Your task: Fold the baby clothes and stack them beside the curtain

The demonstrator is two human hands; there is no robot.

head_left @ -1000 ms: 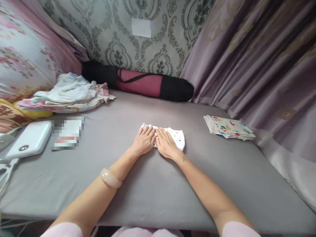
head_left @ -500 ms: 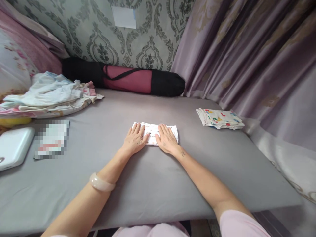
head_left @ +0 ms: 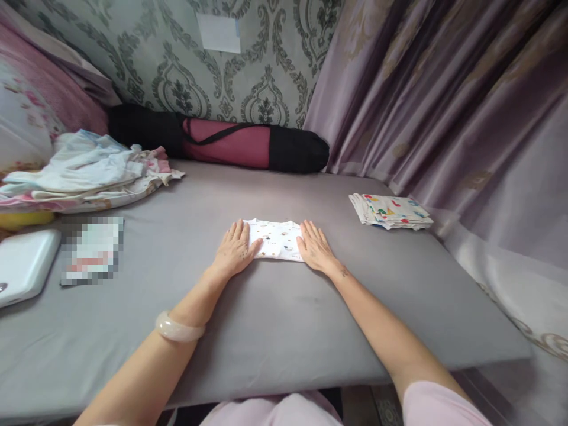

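A white garment with a small scattered print [head_left: 278, 241] lies folded into a flat rectangle on the grey-covered surface [head_left: 275, 319]. My left hand [head_left: 234, 247] rests flat on its left end, fingers stretched out and thumb pointing inward over the cloth. At the right end my right hand [head_left: 316, 245] lies flat too, its fingers extended along the edge. The middle of the print shows between the two hands. Neither hand grips the cloth. The ends of the garment are partly hidden under my palms.
Folded patterned cloths [head_left: 393, 212] are stacked at the right, near the curtain [head_left: 377, 89]. At the left lies a heap of loose clothes [head_left: 93, 165], with a white box-like object [head_left: 27, 266] and a blurred packet [head_left: 93, 249] before it. A long black-and-red bag [head_left: 226, 142] lies along the wall.
My hands have slid apart, the left one leftward and the right one rightward, from the middle of the folded garment to its ends. More of its print is uncovered.
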